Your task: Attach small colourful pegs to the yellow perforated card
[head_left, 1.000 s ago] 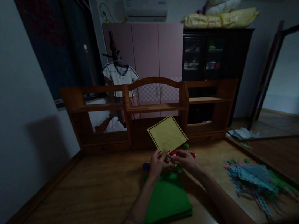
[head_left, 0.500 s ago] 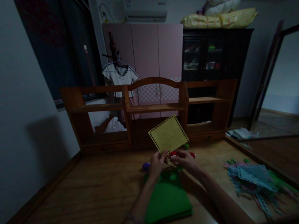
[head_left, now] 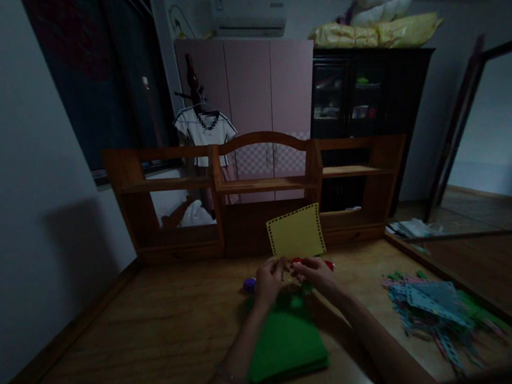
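Note:
A yellow sheet [head_left: 295, 232] with a row of dark holes along its edges stands up above my hands. The fingers of my left hand [head_left: 268, 285] are closed at its lower left corner. My right hand [head_left: 319, 277] is pinched close to the sheet's lower edge, facing the left; what lies between its fingers is too dark and small to make out. Small red things show around the right fingers. Below both hands lies a stack of green sheets [head_left: 285, 341] on the wooden desk [head_left: 172, 339]. A small purple item [head_left: 249, 285] sits just left of my left hand.
A heap of light-blue, pink and green punched pieces [head_left: 431, 304] covers the desk's right side. Along the back edge runs a wooden shelf unit [head_left: 267, 184]. A raised rim [head_left: 469, 301] borders the right side, and a wall [head_left: 22, 207] stands on the left.
The yellow sheet has turned from a tilted pose to nearly level and shifted slightly right. Both hands stay in almost the same place.

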A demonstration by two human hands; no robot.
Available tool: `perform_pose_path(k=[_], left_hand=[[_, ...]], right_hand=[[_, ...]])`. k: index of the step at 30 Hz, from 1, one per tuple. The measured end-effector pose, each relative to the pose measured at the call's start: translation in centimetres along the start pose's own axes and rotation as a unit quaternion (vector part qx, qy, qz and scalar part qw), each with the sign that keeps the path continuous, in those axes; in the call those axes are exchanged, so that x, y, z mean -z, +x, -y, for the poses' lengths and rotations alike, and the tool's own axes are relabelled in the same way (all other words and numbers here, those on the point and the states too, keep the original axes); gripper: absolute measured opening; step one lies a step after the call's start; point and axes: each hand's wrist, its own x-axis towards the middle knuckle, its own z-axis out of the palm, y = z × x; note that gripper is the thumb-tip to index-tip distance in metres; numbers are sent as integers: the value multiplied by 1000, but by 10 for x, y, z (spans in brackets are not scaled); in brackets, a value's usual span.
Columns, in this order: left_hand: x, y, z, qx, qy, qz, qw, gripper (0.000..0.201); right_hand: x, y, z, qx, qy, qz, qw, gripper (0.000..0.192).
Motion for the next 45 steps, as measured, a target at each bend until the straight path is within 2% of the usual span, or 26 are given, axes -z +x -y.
perform_pose_path(k=[2,5,9,13,20,31,43,45], left_hand=[[0,-2,-2,-22,49,-14,998,40],[-1,-4,-3,-21,95,1,995,41],[-4,-6,-4,7,87,23,996,44],[-5,-6,-5,8,74,24,997,44],[-5,-6,-7,12,35,47,998,43],[-8,-3,4,11,18,69,997,44],[-7,-1,3,9,20,65,998,42],[-7,-1,3,8,25,61,998,42]], right_hand=[[1,2,-2,-16,29,-14,999,30],[4,4,-4,-23,97,-29,995,28],[4,6,-7,-50,148,-41,987,26],[2,6,-11,-77,165,-32,983,27],[0,3,-8,-84,171,-27,981,27],[-2,4,-10,-71,157,-14,985,30],[-2,5,-11,-71,124,-31,989,35],[-1,6,-13,-55,100,-30,993,36]])
